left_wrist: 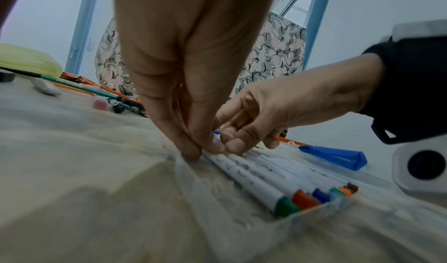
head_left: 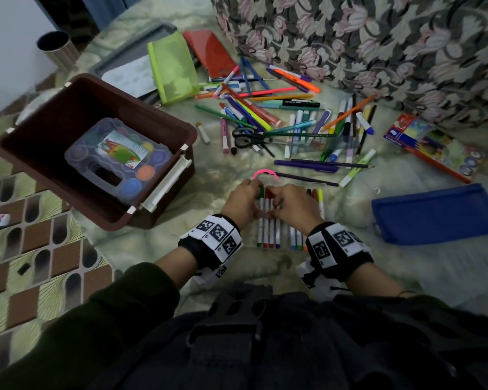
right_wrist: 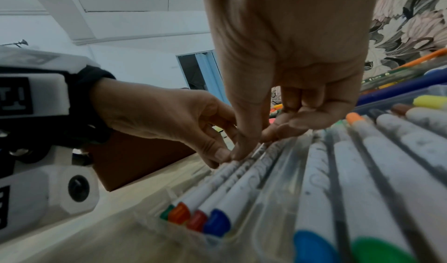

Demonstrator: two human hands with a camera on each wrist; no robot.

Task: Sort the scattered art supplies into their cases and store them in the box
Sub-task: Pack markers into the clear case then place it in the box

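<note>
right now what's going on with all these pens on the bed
A person is lining up white markers in a clear case in front of them. The left hand and right hand both pinch at the markers near their caps. A paint set already lies in the brown box; many pens and the scissors lie loose beyond.

Head overhead; wrists low, facing, markers [head_left: 268,220] shared

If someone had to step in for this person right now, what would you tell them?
Left hand and right hand: fingertips pinch white markers lying in a clear case in front of you.
Done: paint set sits in the brown box.
Left: a loose pile of pens and scissors beyond; green pouch, red case, blue pouch, pencil box are all outside the box.
</note>
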